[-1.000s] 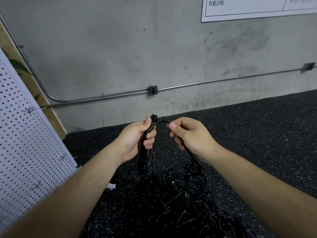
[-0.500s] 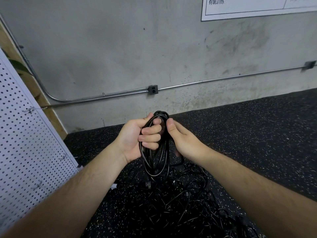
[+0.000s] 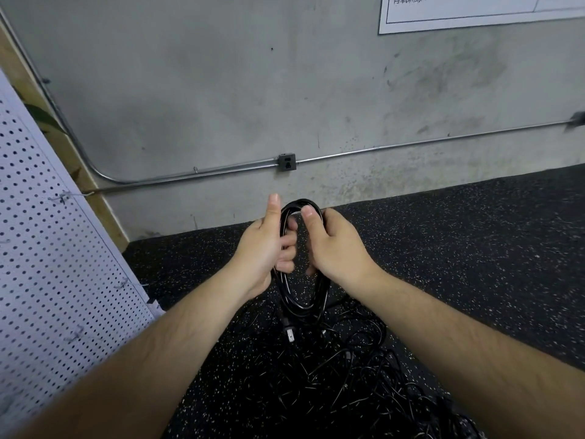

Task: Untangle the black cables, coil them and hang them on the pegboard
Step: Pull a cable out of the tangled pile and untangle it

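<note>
HEAD VIEW: items and condition

1. Coil (image 3: 302,313). Black cable in several oval loops, held upright in the air between both hands, above the floor (image 3: 474,248) and over the near edge of the heap.
2. Left hand (image 3: 264,251). Fingers curled round the coil's left side, thumb straight and pointing up.
3. Right hand (image 3: 337,248). Closed round the coil's right side, thumb pressed on the top of the loops.
4. Plug (image 3: 289,334). Dangles below the coil, just above the heap.
5. Heap (image 3: 348,378). Loose black cables in a tangle on the floor, below and to the right of the coil. Not yet sorted.
6. Pegboard (image 3: 47,264). White, at left, well apart from the coil. A small wire hook (image 3: 122,284) shows on it, with others above and below. Nothing hangs on any of them.
7. Conduit (image 3: 411,147) with outlet box (image 3: 287,162) on the concrete wall behind.

RISKS (judged)
- The cable looks springy. If either grip slackens on the way to the board, the loops may fan open.
- The hanging plug may catch a strand of the heap and drag it up.
- Whether the coil's other end is free of the heap cannot be told. If it is not, lifting will pull the coil apart.
- The hooks look slight. One may catch only some of the loops, and the rest would sag or slip off.
</note>
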